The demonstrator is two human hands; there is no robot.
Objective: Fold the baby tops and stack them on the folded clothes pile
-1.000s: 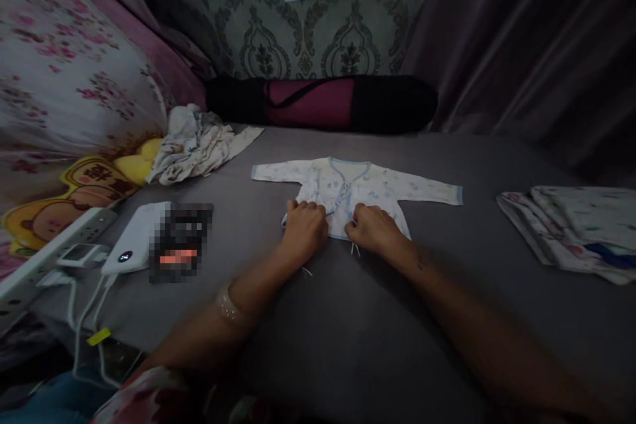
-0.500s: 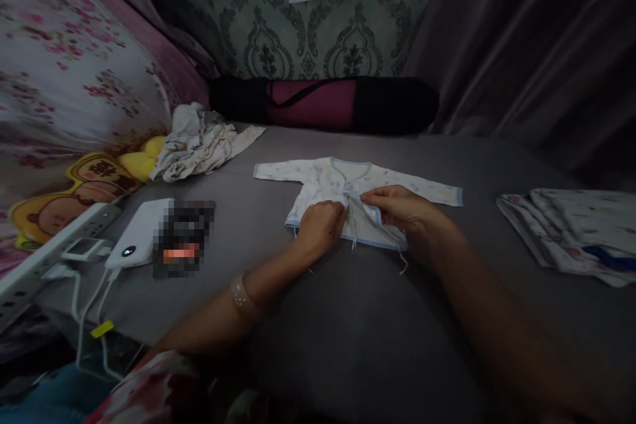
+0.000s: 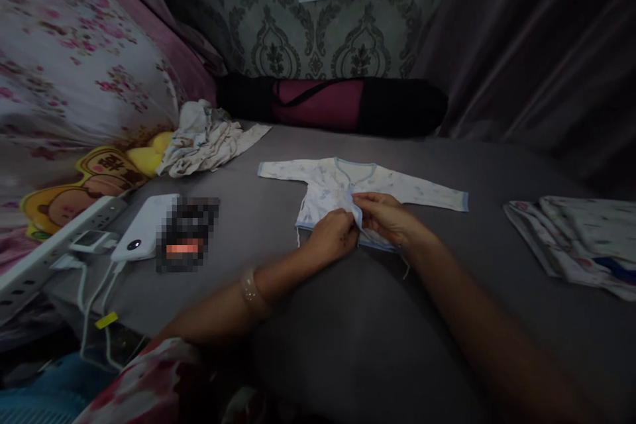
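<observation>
A small white baby shirt (image 3: 325,189) with blue trim and a faint print lies spread on the grey bed surface, both sleeves stretched out sideways and its neckline away from me. My left hand (image 3: 334,235) is closed at the lower middle of the shirt, on the edge of the front flap. Just right of it, my right hand (image 3: 385,215) pinches the blue-trimmed flap edge higher up between thumb and fingers. Thin white tie strings hang from the hem at the left and right. My fingertips partly cover the middle of the shirt.
Folded printed clothes (image 3: 581,238) lie at the right. A crumpled cloth pile (image 3: 209,139) sits back left beside yellow plush items (image 3: 106,175). Near left are a power strip (image 3: 54,258), a white power bank (image 3: 146,228) and cables. A long black-and-maroon bag (image 3: 318,103) lies along the wall.
My right hand has moved left, bringing the flap edge over toward the shirt's middle. My left hand has shifted slightly right and down. The view has turned a little.
</observation>
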